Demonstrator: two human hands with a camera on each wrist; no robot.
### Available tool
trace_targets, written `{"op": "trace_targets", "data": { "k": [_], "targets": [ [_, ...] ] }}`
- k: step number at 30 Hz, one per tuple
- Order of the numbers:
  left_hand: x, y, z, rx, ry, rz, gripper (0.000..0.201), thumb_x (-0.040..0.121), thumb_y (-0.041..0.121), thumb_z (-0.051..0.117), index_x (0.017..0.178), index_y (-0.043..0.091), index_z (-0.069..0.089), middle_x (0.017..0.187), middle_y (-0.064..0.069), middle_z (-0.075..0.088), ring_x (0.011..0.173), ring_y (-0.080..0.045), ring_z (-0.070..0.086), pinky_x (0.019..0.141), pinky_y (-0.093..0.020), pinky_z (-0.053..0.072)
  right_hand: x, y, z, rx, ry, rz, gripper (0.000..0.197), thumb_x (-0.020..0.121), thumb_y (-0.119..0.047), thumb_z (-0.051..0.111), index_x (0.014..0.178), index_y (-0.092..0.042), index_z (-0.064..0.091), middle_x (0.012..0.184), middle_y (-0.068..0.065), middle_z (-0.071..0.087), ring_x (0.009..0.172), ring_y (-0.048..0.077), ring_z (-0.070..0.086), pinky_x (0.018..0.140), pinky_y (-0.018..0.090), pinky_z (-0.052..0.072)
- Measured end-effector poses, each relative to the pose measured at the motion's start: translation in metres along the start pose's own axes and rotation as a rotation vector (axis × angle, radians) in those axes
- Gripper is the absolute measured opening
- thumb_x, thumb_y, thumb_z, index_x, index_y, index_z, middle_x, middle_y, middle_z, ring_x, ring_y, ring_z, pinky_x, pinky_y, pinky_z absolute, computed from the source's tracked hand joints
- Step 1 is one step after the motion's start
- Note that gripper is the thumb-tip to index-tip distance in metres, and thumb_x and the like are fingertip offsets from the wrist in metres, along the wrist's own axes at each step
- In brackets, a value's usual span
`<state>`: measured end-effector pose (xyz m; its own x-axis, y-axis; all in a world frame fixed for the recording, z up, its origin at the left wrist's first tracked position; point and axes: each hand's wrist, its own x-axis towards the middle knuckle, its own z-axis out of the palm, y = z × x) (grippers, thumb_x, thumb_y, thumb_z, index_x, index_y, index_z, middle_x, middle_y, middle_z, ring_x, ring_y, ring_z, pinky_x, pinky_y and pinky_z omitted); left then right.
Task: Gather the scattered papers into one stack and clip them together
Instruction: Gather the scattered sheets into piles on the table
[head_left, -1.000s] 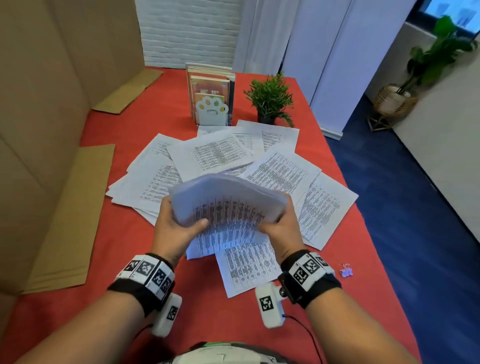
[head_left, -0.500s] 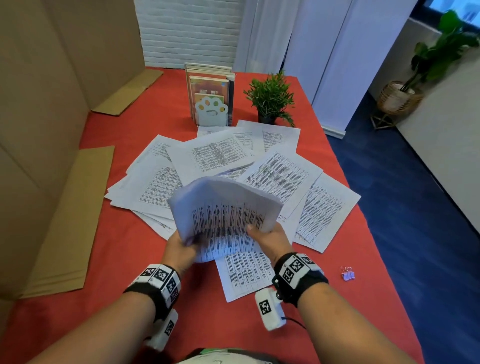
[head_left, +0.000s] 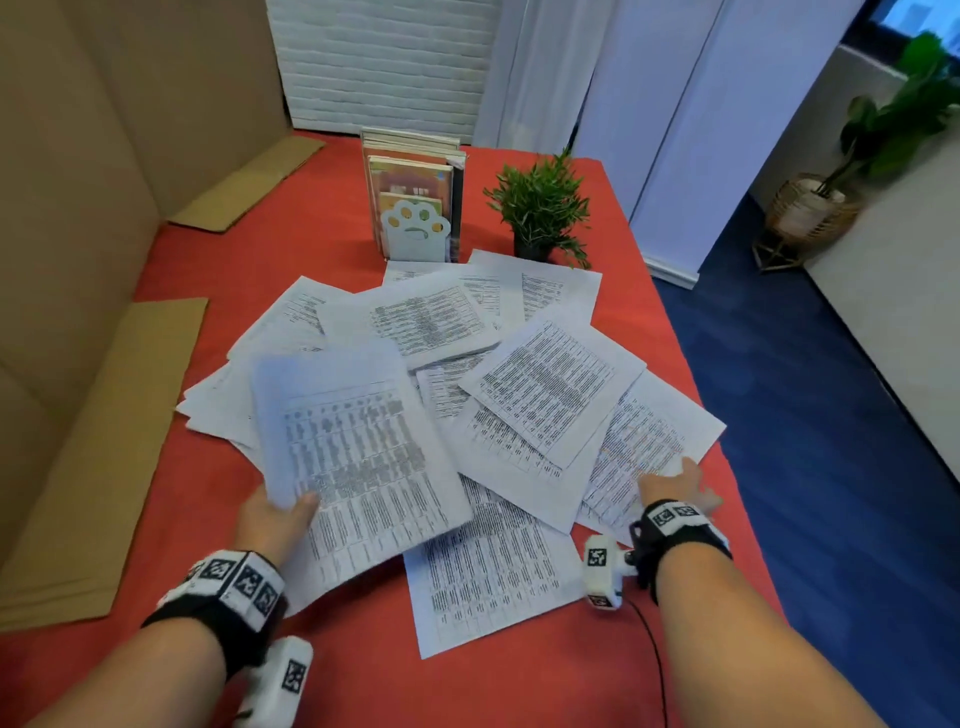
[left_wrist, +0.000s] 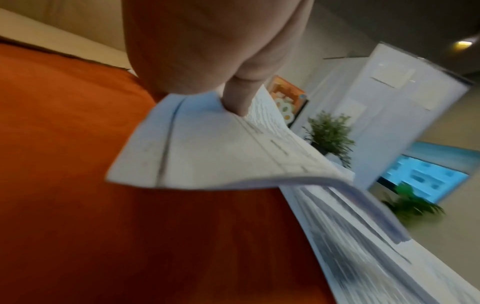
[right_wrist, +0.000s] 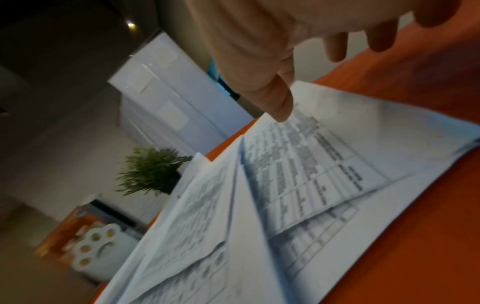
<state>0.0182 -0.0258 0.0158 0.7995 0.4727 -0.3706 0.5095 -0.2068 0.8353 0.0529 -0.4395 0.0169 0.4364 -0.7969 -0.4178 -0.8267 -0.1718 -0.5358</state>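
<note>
My left hand (head_left: 275, 517) grips a gathered stack of printed papers (head_left: 358, 462) by its near left corner, thumb on top, held above the table; the left wrist view shows the thumb (left_wrist: 237, 102) pressed on the stack (left_wrist: 207, 148). Several loose printed sheets (head_left: 550, 384) lie fanned over the red table (head_left: 218, 452). My right hand (head_left: 675, 486) is open, fingers spread, at the near edge of the rightmost sheet (head_left: 644, 441); in the right wrist view its thumb (right_wrist: 278, 102) hovers just over that sheet (right_wrist: 337, 154). The binder clip is not visible.
A book holder with a paw-shaped end (head_left: 415, 208) and a small potted plant (head_left: 540, 208) stand behind the papers. Cardboard panels (head_left: 78, 452) line the left side. The table's right edge (head_left: 727, 467) drops to blue carpet close to my right hand.
My right hand let go of the stack and moved right to the rightmost sheet. The left hand now holds the stack alone, shifted left and lying flatter.
</note>
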Motion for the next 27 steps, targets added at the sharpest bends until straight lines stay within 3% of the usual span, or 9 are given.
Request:
{"op": "trace_targets", "data": {
  "k": [2, 5, 8, 10, 13, 15, 20, 23, 27],
  "targets": [
    [0.009, 0.000, -0.005, 0.012, 0.014, -0.074, 0.040, 0.084, 0.005, 0.064, 0.120, -0.010, 0.054, 0.122, -0.027, 0.060, 0.110, -0.041, 0.059, 0.083, -0.035, 0.042, 0.027, 0.009, 0.011, -0.029, -0.058, 0.055, 0.076, 0.075, -0.018, 0.059, 0.141, -0.037, 0.026, 0.140, 0.016, 0.024, 0.121, 0.041, 0.041, 0.107, 0.047, 0.035],
    [0.020, 0.005, -0.010, 0.004, 0.047, -0.115, 0.040, 0.085, 0.004, 0.063, 0.121, -0.011, 0.055, 0.124, -0.028, 0.059, 0.111, -0.041, 0.058, 0.083, -0.035, 0.042, 0.053, 0.008, 0.034, -0.095, -0.189, -0.015, 0.095, 0.061, -0.019, 0.060, 0.142, -0.047, 0.017, 0.104, 0.003, 0.036, 0.093, 0.034, 0.052, 0.088, 0.042, 0.040],
    [0.032, 0.005, -0.010, -0.016, 0.037, -0.147, 0.039, 0.085, 0.006, 0.065, 0.120, -0.010, 0.056, 0.121, -0.027, 0.061, 0.106, -0.039, 0.060, 0.082, -0.034, 0.042, 0.012, -0.017, 0.032, -0.143, -0.195, -0.226, 0.070, 0.084, 0.001, 0.041, 0.144, -0.033, 0.031, 0.140, 0.016, 0.029, 0.100, 0.038, 0.055, 0.083, 0.035, 0.044],
    [0.043, 0.002, -0.008, -0.015, 0.005, -0.162, 0.041, 0.083, 0.011, 0.068, 0.120, -0.006, 0.058, 0.118, -0.024, 0.063, 0.096, -0.034, 0.062, 0.084, -0.035, 0.045, 0.003, -0.024, 0.038, -0.154, -0.256, -0.350, 0.065, 0.086, 0.006, 0.036, 0.143, -0.025, 0.037, 0.149, 0.016, 0.024, 0.117, 0.036, 0.051, 0.091, 0.034, 0.044],
    [0.051, -0.001, -0.005, -0.007, -0.036, -0.195, 0.043, 0.080, 0.017, 0.071, 0.116, -0.002, 0.059, 0.110, -0.016, 0.066, 0.093, -0.034, 0.064, 0.089, -0.041, 0.049, -0.007, -0.030, 0.055, -0.190, -0.328, -0.504, 0.061, 0.087, 0.002, 0.040, 0.142, -0.023, 0.039, 0.147, 0.018, 0.035, 0.131, 0.032, 0.043, 0.107, 0.036, 0.035],
    [0.051, 0.001, -0.003, 0.026, -0.041, -0.195, 0.036, 0.082, 0.015, 0.069, 0.112, -0.004, 0.060, 0.104, -0.012, 0.064, 0.097, -0.035, 0.063, 0.087, -0.038, 0.047, -0.016, -0.033, 0.065, -0.223, -0.389, -0.549, 0.068, 0.084, 0.007, 0.037, 0.144, -0.027, 0.036, 0.148, 0.017, 0.036, 0.139, 0.030, 0.033, 0.111, 0.034, 0.030],
    [0.041, -0.003, -0.015, 0.031, 0.059, -0.239, 0.041, 0.084, 0.015, 0.067, 0.115, -0.010, 0.057, 0.114, -0.026, 0.063, 0.103, -0.042, 0.061, 0.080, -0.038, 0.047, -0.046, -0.031, 0.088, -0.277, -0.457, -0.658, 0.082, 0.075, 0.014, 0.033, 0.143, -0.032, 0.035, 0.153, 0.010, 0.033, 0.141, 0.025, 0.031, 0.102, 0.015, 0.024],
    [0.034, -0.021, -0.038, 0.008, 0.071, -0.267, 0.041, 0.084, 0.014, 0.067, 0.116, -0.009, 0.057, 0.114, -0.022, 0.064, 0.103, -0.042, 0.061, 0.089, -0.042, 0.048, -0.069, -0.029, 0.094, -0.291, -0.490, -0.707, 0.081, 0.076, 0.014, 0.032, 0.141, -0.033, 0.038, 0.145, 0.011, 0.044, 0.133, 0.029, 0.041, 0.100, 0.020, 0.033],
    [0.019, -0.043, -0.070, 0.038, 0.093, -0.272, 0.039, 0.086, 0.012, 0.064, 0.117, -0.010, 0.057, 0.117, -0.026, 0.062, 0.097, -0.039, 0.061, 0.086, -0.039, 0.045, -0.092, -0.019, 0.106, -0.318, -0.515, -0.802, 0.084, 0.071, 0.015, 0.030, 0.140, -0.032, 0.040, 0.143, 0.009, 0.046, 0.129, 0.028, 0.044, 0.103, 0.026, 0.036]
  ]
}}
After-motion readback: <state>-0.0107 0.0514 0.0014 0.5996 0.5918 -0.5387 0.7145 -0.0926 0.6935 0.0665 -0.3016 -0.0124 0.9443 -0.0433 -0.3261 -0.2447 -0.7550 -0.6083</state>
